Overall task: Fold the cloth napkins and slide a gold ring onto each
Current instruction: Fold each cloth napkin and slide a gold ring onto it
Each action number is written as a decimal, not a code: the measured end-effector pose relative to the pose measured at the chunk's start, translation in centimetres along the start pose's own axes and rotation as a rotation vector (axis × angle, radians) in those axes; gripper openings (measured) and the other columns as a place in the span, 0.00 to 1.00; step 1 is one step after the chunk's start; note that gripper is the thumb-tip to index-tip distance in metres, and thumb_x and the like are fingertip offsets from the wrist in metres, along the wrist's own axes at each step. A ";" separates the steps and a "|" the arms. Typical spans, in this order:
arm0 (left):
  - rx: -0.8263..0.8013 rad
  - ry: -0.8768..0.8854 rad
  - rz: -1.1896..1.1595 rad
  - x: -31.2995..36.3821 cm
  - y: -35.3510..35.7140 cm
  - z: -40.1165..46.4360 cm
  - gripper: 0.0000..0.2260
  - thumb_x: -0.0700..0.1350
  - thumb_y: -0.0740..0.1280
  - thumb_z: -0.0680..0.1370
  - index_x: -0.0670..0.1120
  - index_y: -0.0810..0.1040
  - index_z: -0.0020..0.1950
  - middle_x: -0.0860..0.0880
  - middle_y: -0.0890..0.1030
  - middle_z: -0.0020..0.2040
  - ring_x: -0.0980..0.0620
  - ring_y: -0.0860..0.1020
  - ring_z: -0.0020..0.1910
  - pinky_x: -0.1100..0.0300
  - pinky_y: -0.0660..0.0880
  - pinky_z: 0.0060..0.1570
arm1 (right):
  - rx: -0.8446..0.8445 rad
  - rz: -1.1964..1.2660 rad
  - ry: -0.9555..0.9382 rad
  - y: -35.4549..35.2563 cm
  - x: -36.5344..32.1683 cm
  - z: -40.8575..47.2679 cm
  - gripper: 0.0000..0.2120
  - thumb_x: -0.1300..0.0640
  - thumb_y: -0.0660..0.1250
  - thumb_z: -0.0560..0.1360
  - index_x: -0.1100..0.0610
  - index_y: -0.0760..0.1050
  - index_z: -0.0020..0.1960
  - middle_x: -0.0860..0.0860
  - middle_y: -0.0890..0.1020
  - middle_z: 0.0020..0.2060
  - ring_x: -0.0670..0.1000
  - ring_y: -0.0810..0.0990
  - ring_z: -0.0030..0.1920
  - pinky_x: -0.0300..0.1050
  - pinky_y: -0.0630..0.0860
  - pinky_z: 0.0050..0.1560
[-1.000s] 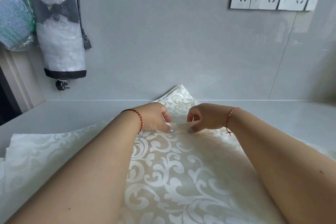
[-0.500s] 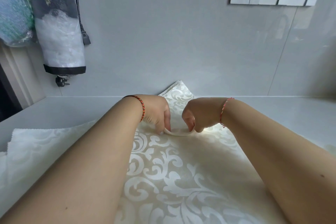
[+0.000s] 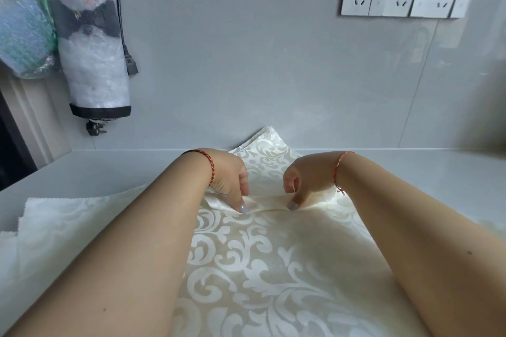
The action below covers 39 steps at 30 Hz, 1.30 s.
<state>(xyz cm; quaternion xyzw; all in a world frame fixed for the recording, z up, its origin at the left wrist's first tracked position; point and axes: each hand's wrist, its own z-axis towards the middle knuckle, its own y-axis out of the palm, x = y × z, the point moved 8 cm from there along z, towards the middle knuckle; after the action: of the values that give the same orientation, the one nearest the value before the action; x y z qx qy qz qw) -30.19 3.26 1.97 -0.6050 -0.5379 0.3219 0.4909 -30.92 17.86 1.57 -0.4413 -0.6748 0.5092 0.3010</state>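
A cream napkin [image 3: 262,268] with a pale scroll pattern lies spread on the tabletop [image 3: 410,172], one corner pointing at the wall (its edge pinked), a narrow raised fold crossing it. Another napkin [image 3: 68,216] lies left, partly under it.

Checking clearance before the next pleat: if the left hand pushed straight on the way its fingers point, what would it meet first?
The left hand points down, already pinching the napkin fold; only countertop likely lies beneath.

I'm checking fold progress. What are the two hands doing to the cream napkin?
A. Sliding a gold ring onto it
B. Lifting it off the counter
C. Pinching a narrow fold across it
C: the left hand and right hand each pinch a raised pleat in the napkin; no ring shows.
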 end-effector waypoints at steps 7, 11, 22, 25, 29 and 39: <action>-0.036 -0.026 0.051 0.5 0.0 -1.0 0.13 0.53 0.76 0.68 0.55 0.80 0.51 0.59 0.80 0.46 0.54 0.79 0.52 0.55 0.76 0.59 | -0.026 -0.020 0.017 -0.2 -0.2 -0.6 0.11 0.40 0.73 0.64 0.44 0.74 0.34 0.44 0.80 0.42 0.55 0.82 0.48 0.52 0.81 0.50; -0.002 -0.021 0.047 0.8 -0.1 -1.8 0.10 0.50 0.77 0.68 0.52 0.80 0.46 0.56 0.79 0.44 0.52 0.79 0.51 0.56 0.77 0.55 | 0.107 0.034 -0.030 -0.4 -1.0 -1.7 0.13 0.47 0.75 0.66 0.47 0.71 0.34 0.46 0.77 0.38 0.55 0.79 0.45 0.55 0.80 0.48; 0.222 0.050 0.094 1.5 1.1 -6.3 0.10 0.41 0.66 0.75 0.56 0.83 0.45 0.63 0.75 0.40 0.54 0.74 0.50 0.68 0.67 0.42 | 0.298 -0.232 -0.111 0.3 -3.9 -6.4 0.13 0.64 0.61 0.69 0.50 0.78 0.47 0.50 0.81 0.49 0.54 0.78 0.50 0.45 0.75 0.54; 0.125 0.026 0.002 1.0 1.1 -6.8 0.06 0.52 0.67 0.77 0.56 0.82 0.42 0.63 0.74 0.36 0.62 0.73 0.37 0.67 0.67 0.36 | 0.270 -0.164 -0.062 -0.1 -3.4 -6.4 0.08 0.59 0.62 0.71 0.56 0.80 0.45 0.53 0.83 0.46 0.55 0.79 0.45 0.46 0.76 0.48; 0.216 0.013 -0.020 1.5 0.9 -6.4 0.04 0.51 0.71 0.75 0.53 0.82 0.42 0.59 0.76 0.37 0.54 0.78 0.47 0.62 0.72 0.48 | 0.226 -0.044 -0.046 0.2 -2.8 -5.7 0.02 0.52 0.70 0.70 0.49 0.78 0.41 0.49 0.82 0.45 0.51 0.79 0.47 0.45 0.77 0.48; 0.113 -0.043 0.048 0.9 1.9 -6.3 0.15 0.51 0.71 0.74 0.52 0.77 0.60 0.56 0.75 0.54 0.52 0.76 0.56 0.59 0.73 0.57 | 0.181 0.014 0.047 0.7 -1.7 -5.7 0.11 0.50 0.71 0.69 0.53 0.78 0.48 0.50 0.80 0.47 0.53 0.78 0.49 0.43 0.76 0.45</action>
<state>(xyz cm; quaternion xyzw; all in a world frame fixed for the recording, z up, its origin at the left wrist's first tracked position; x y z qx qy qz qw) -23.57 2.65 2.29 -0.5821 -0.5144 0.3765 0.5047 -25.09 18.79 2.71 -0.4288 -0.6157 0.5596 0.3520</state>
